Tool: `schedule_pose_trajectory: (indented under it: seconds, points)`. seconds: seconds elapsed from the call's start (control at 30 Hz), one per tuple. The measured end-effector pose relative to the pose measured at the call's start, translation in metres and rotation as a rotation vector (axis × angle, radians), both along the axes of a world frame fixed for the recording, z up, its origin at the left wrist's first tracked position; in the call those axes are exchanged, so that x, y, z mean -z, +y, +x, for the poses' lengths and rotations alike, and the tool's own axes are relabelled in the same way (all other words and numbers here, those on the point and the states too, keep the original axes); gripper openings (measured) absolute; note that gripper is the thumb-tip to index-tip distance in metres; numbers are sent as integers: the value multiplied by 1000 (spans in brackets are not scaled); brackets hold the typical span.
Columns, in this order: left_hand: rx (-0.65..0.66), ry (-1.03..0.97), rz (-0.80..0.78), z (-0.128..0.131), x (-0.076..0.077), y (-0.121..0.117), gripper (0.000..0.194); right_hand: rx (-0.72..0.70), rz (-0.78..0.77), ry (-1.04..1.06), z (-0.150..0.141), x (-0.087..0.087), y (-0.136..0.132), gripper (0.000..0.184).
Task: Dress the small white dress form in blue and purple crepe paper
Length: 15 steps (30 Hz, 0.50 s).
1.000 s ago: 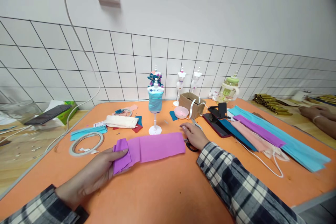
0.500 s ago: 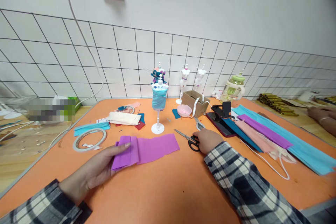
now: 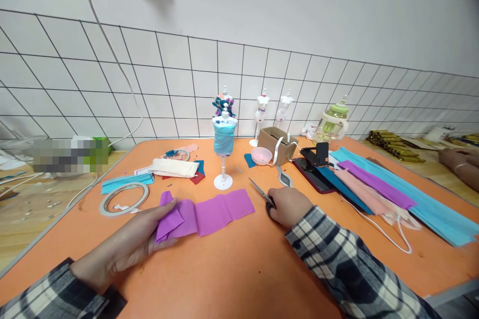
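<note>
My left hand pinches the folded end of a purple crepe paper strip, thumb on top and fingers underneath. The strip's loose end stretches right over the orange table. On the other side, my right hand is closed around the black handles of a pair of scissors, whose blades point to the upper left, away from the paper. Behind the strip stands a small white dress form wrapped in light blue crepe paper.
A roll of tape and a cream paper bundle lie left. Behind are more small dress forms, a pink bowl and a cardboard box. Rightward are a phone, coloured crepe paper and a bottle.
My right hand has moved slightly left and closed over the scissors' handles. The purple strip's folded end has shifted in my left hand, with a flap now turned over.
</note>
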State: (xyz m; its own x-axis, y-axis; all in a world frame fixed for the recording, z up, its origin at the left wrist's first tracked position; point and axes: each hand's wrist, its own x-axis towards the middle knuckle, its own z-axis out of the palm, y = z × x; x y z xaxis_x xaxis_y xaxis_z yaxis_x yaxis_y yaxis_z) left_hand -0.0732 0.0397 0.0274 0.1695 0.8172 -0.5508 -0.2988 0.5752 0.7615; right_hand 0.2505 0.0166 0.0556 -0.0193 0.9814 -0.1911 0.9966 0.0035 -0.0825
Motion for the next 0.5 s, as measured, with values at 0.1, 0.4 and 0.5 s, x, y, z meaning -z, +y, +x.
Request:
schedule_pose_trajectory:
  seconds: [0.1,0.4,0.5]
  points:
    - [-66,-100,-9,3,-2,0,9,-74,-223,475,-6,2,-7,27]
    - [-153,-194,106,20,-13,-8,17,-394,-1206,1648,-59,30,-39,56]
    - [-157,-214,72,26,-15,-12,17,-336,-1100,1711,-71,38,-49,47]
